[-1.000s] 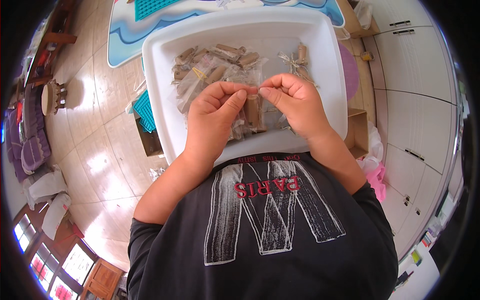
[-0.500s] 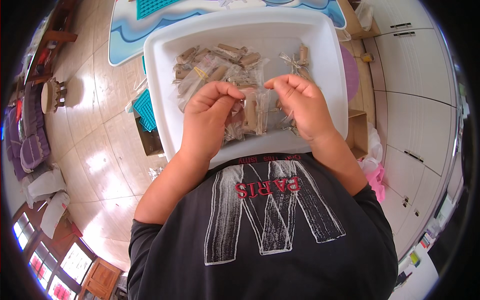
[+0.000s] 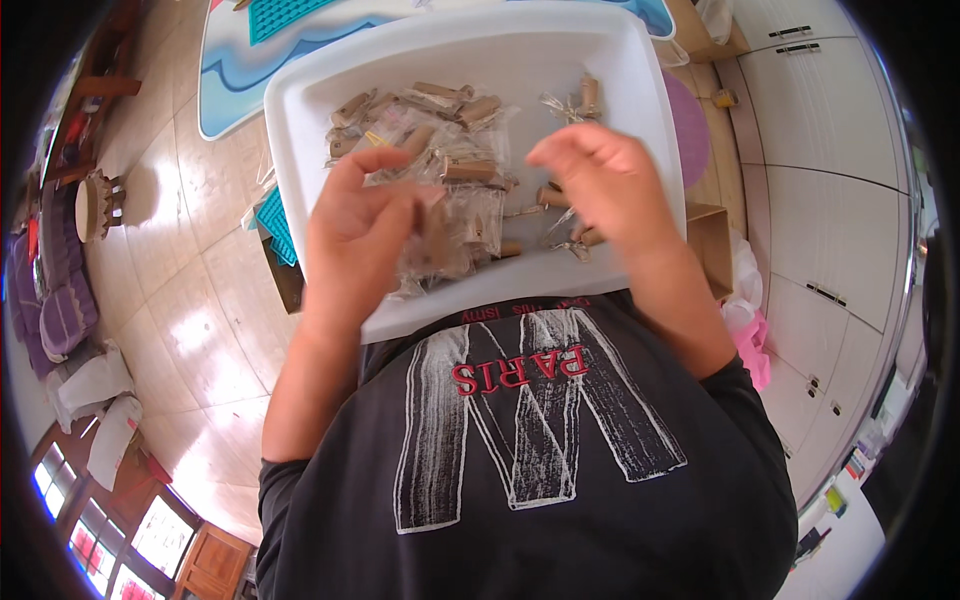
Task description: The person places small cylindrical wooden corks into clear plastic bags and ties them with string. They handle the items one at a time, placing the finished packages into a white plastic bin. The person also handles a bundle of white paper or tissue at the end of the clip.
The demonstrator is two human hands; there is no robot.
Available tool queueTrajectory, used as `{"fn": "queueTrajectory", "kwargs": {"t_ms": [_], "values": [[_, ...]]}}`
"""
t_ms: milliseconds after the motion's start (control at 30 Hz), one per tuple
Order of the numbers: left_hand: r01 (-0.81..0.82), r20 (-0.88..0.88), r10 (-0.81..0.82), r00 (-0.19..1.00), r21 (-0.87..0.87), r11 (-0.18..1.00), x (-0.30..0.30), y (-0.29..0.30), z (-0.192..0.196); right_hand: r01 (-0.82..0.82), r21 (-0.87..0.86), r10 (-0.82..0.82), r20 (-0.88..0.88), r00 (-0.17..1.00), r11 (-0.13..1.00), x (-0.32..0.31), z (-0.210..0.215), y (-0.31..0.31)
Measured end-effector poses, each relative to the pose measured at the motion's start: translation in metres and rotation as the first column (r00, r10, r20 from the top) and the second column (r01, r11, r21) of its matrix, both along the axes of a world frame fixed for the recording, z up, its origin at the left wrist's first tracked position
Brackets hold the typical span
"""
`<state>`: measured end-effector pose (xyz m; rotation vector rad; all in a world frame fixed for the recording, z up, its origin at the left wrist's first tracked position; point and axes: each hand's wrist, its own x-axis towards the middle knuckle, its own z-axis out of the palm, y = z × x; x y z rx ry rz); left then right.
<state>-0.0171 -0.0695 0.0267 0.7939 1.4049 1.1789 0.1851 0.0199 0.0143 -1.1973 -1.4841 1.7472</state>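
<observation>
A white plastic tub (image 3: 470, 50) stands in front of me, with small brown cylinders (image 3: 470, 170) in clear plastic wrapping heaped on its left side. A few more brown cylinders (image 3: 589, 95) with crinkled, shiny wrapping lie toward the right. My left hand (image 3: 360, 220) hovers over the heap, thumb and fingers apart. Beside its fingertips is a clear plastic packet (image 3: 440, 235), partly smeared by motion. Over the right half of the tub is my right hand (image 3: 605, 185), its fingers bent and blurred, so whether anything is between them cannot be made out.
Beyond the tub is a blue and white patterned table (image 3: 225, 85) with a teal textured mat (image 3: 285, 15). More teal mats (image 3: 275, 225) and an open cardboard box (image 3: 708, 250) flank the tub. White cabinets (image 3: 815, 130) line the right; a small round stool (image 3: 97, 205) is left.
My left hand has moved left and its fingers have spread from a pinch. The right hand has shifted slightly, now blurred. The whole view has moved a little, placing the tub higher and left.
</observation>
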Motion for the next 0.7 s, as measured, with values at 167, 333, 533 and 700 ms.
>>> {"fn": "queueTrajectory", "kwargs": {"t_ms": [167,333,533,700], "values": [[0.318,-0.792,-0.246,0.559,-0.070,0.945,-0.018,-0.002,0.009,0.188,-0.175,-0.242,-0.375,0.895,0.966,0.050,-0.001,0.024],[0.656,-0.926,-0.235,0.296,0.018,0.755,0.030,0.026,-0.006,0.200,-0.264,-0.305,-0.452,0.838,0.943,0.054,-0.005,0.022],[0.641,-0.882,-0.394,-0.258,-0.462,0.613,0.082,0.044,-0.067,0.176,-0.249,-0.270,-0.421,0.866,0.952,0.048,-0.003,0.014],[0.692,-0.924,-0.361,0.128,-0.178,0.699,0.077,0.047,-0.065,0.168,0.061,-0.160,-0.122,0.979,0.984,0.046,-0.013,0.006]]}}
